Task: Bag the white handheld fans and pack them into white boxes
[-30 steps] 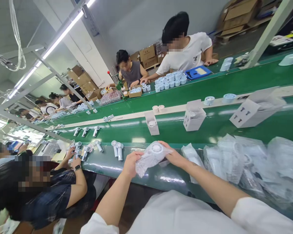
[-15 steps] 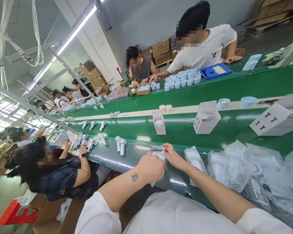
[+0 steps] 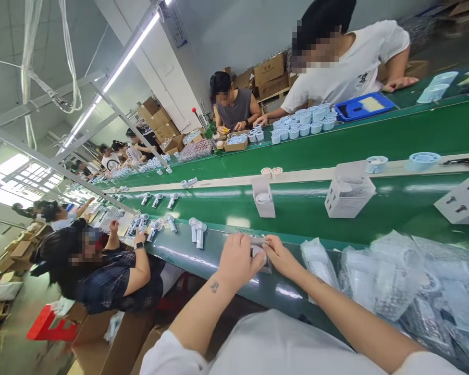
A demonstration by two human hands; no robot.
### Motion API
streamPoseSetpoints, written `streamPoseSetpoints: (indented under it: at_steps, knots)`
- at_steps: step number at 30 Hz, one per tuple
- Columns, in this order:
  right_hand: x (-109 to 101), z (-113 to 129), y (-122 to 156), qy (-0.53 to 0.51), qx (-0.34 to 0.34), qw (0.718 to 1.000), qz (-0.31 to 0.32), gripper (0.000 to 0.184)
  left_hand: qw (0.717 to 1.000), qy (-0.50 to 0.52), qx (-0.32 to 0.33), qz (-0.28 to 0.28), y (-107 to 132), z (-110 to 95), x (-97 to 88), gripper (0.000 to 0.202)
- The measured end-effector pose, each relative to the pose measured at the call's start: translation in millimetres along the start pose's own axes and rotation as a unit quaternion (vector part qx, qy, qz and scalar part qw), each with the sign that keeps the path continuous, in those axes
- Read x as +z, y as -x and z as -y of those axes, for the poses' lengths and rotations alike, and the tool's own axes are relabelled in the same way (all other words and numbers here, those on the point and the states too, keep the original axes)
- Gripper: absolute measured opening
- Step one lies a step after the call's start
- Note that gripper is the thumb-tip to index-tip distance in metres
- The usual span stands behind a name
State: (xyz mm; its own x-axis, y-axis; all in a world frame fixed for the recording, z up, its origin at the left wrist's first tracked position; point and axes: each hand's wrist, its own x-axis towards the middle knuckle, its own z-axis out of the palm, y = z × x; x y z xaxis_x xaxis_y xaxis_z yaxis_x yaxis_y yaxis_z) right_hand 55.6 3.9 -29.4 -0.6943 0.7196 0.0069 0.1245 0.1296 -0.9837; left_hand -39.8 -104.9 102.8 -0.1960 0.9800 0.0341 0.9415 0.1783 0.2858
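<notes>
Between my two hands is a small white carton (image 3: pixel 266 264), largely covered by my fingers, with its top near the fingertips. My left hand (image 3: pixel 238 260) is closed around its left side and top, fingers bent over the upper edge. At the right upper edge, my right hand (image 3: pixel 278 255) pinches the carton with thumb and fingers. What lies inside is mostly hidden. To the right of my right hand is a bubble-wrapped item (image 3: pixel 318 263), and beyond it a heap of bubble-wrapped pale blue items (image 3: pixel 398 276). Pale blue handheld fans (image 3: pixel 198 235) lie to the left.
Open white cartons (image 3: pixel 264 207) (image 3: pixel 349 202) stand on the green belt (image 3: pixel 297 224) ahead; a printed one (image 3: pixel 465 203) is at right. A co-worker (image 3: pixel 97 271) sits at left by more fans. Across the line, people work beside light blue round parts (image 3: pixel 305 125) and a blue tray (image 3: pixel 365 107).
My left hand has risen from the carton's front to its upper edge, its fingers now extended over the top. The white contents show less. The camera view has shifted slightly.
</notes>
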Motion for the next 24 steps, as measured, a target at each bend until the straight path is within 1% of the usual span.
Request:
streamPoseSetpoints:
  at_steps: [1, 2, 3, 4, 5, 6, 8, 9, 11, 13, 15, 17, 19, 20, 21, 22, 23, 24]
  knots:
    - [0, 1, -1, -0.002, 0.003, 1.0, -0.002, 0.029, 1.0, -0.002, 0.03, 0.0, 8, 5, 2.6, 0.037]
    - [1, 1, -2, -0.005, 0.005, 1.0, -0.002, 0.029, 0.998, -0.013, 0.059, 0.02, 14, 12, 8.2, 0.04]
    - [2, 1, -3, -0.007, 0.008, 1.0, -0.001, 0.03, 0.995, -0.033, 0.081, 0.052, 19, 18, 16.6, 0.043]
    - [4, 1, -4, -0.009, 0.012, 1.0, 0.001, 0.03, 0.991, -0.057, 0.092, 0.082, 21, 24, 27.1, 0.048]
    - [6, 1, -4, -0.012, 0.015, 1.0, 0.001, 0.031, 0.987, -0.083, 0.095, 0.101, 21, 29, 38.6, 0.051]
    - [7, 0, -5, -0.015, 0.019, 1.0, 0.0, 0.031, 0.984, -0.106, 0.094, 0.106, 20, 33, 49.9, 0.05]
    - [10, -1, -4, -0.024, 0.023, 0.999, -0.007, 0.032, 0.981, -0.141, 0.084, 0.1, 13, 40, 68.2, 0.042]
    - [10, -2, -3, -0.029, 0.025, 0.999, -0.014, 0.033, 0.98, -0.15, 0.085, 0.102, 10, 43, 74.1, 0.036]
    - [9, -3, 2, -0.034, 0.026, 0.999, -0.032, 0.035, 0.974, -0.155, 0.103, 0.127, 3, 50, 78.5, 0.03]
    - [3, -4, 11, -0.043, 0.033, 0.997, -0.06, 0.038, 0.969, -0.149, 0.122, 0.153, -6, 60, 73.9, 0.027]
    - [-9, -7, 24, -0.075, 0.062, 0.991, -0.096, 0.043, 0.971, -0.146, 0.114, 0.15, -20, 77, 61.9, 0.026]
    - [-25, -11, 42, -0.127, 0.111, 0.976, -0.141, 0.047, 0.977, -0.159, 0.071, 0.123, -46, 99, 44.0, 0.027]
    - [-46, -17, 65, -0.172, 0.16, 0.95, -0.207, 0.048, 0.977, -0.186, 0.018, 0.1, -84, 122, 22.4, 0.029]
    - [-58, -22, 79, -0.188, 0.18, 0.931, -0.256, 0.047, 0.975, -0.201, -0.009, 0.099, -106, 133, 11.3, 0.031]
    - [-73, -26, 94, -0.2, 0.195, 0.906, -0.318, 0.045, 0.971, -0.215, -0.033, 0.104, -127, 142, 0.4, 0.032]
    - [-88, -32, 112, -0.21, 0.204, 0.873, -0.39, 0.043, 0.966, -0.226, -0.054, 0.112, -147, 151, -9.7, 0.033]
    - [-106, -38, 131, -0.22, 0.207, 0.831, -0.468, 0.039, 0.963, -0.232, -0.065, 0.118, -164, 158, -18.5, 0.034]
    - [-124, -43, 153, -0.222, 0.201, 0.781, -0.548, 0.036, 0.962, -0.235, -0.066, 0.121, -178, 166, -25.5, 0.034]
